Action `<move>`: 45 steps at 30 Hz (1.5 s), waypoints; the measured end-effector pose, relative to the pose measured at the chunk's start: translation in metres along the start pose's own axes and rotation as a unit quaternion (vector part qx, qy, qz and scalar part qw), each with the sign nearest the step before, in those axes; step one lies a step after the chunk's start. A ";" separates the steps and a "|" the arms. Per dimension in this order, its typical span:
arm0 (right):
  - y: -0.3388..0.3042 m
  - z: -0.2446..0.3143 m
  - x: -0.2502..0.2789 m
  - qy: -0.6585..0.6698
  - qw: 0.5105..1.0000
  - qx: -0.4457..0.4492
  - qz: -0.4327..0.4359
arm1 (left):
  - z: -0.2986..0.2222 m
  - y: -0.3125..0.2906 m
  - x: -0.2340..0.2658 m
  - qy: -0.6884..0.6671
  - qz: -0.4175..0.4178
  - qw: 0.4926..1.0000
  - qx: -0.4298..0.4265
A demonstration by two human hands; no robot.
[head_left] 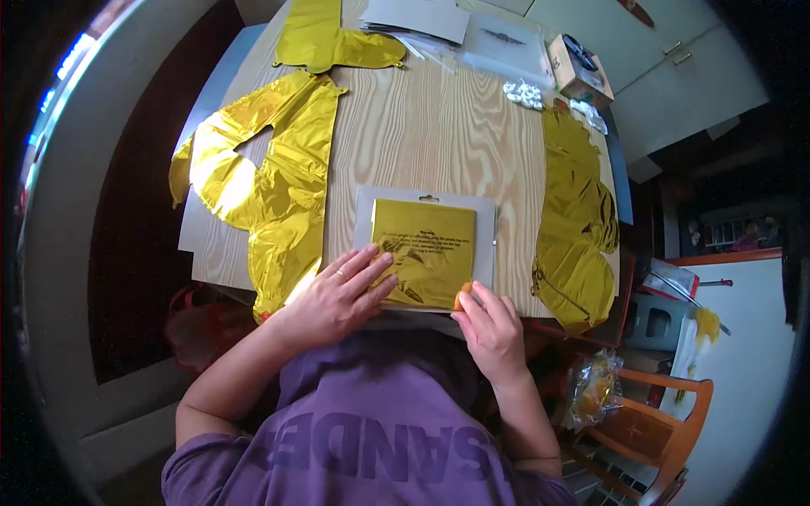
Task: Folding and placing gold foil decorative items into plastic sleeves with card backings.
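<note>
In front of me on the table lies a flat white card with a hang hole [363, 221], and on it a folded gold foil piece in a clear printed bag [432, 221]. My left hand [339, 291] rests spread on the bag's left side, fingers stretched out, a ring on one finger. At the bag's lower right corner my right hand [492, 327] pinches a small orange object [463, 296]; its kind is hidden by the fingers. A deflated gold foil balloon [291, 181] lies flat to the left, and another gold foil balloon [574, 211] lies to the right.
At the far left is another gold foil piece [316, 38]. Stacked white cards [422, 18] and clear plastic bags [506, 51] lie at the back. A small white cluster [523, 95] sits near a wooden box [569, 72]. A wooden chair [645, 434] holding a plastic bag [596, 386] stands right.
</note>
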State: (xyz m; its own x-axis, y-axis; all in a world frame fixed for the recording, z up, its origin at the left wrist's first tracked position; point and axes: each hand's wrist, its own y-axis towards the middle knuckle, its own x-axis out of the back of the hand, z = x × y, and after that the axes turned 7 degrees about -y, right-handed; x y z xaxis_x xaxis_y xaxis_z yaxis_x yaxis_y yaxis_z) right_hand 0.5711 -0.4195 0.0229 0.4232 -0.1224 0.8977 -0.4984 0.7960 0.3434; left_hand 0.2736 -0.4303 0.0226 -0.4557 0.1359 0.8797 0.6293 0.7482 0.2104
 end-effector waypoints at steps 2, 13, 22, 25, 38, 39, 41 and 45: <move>0.002 -0.002 0.002 0.013 1.000 0.000 0.010 | -0.005 -0.002 -0.001 0.013 0.013 1.000 0.020; 0.015 -0.010 0.019 0.108 0.988 -0.027 0.107 | -0.014 0.044 -0.017 -0.002 0.020 0.999 -0.031; 0.275 -0.102 -0.005 0.214 0.950 -0.142 0.176 | -0.003 0.041 -0.018 -0.062 -0.053 0.995 -0.055; 0.373 -0.155 -0.082 0.120 0.985 -0.125 0.010 | -0.002 0.047 -0.019 -0.078 -0.056 0.993 -0.070; 0.229 -0.125 -0.027 0.118 0.985 -0.098 0.075 | 0.003 0.040 -0.019 -0.076 -0.056 0.991 -0.095; 0.192 -0.112 -0.006 0.147 0.980 -0.112 0.068 | 0.002 0.040 -0.021 -0.073 -0.060 0.991 -0.094; 0.121 -0.090 0.027 0.199 0.973 -0.101 0.058 | 0.002 0.038 -0.026 -0.085 -0.077 0.989 -0.092; 0.020 -0.037 0.065 0.203 0.973 -0.077 0.079 | -0.001 0.041 -0.025 -0.071 -0.083 0.989 -0.102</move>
State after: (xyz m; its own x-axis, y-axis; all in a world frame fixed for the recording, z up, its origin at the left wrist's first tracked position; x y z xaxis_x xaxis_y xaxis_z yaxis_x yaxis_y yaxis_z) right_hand 0.6162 -0.3895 0.0777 0.6299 0.2281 0.7424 -0.4750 0.8695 0.1358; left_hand 0.3110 -0.4038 0.0100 -0.6381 0.1236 0.7599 0.6459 0.6232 0.4410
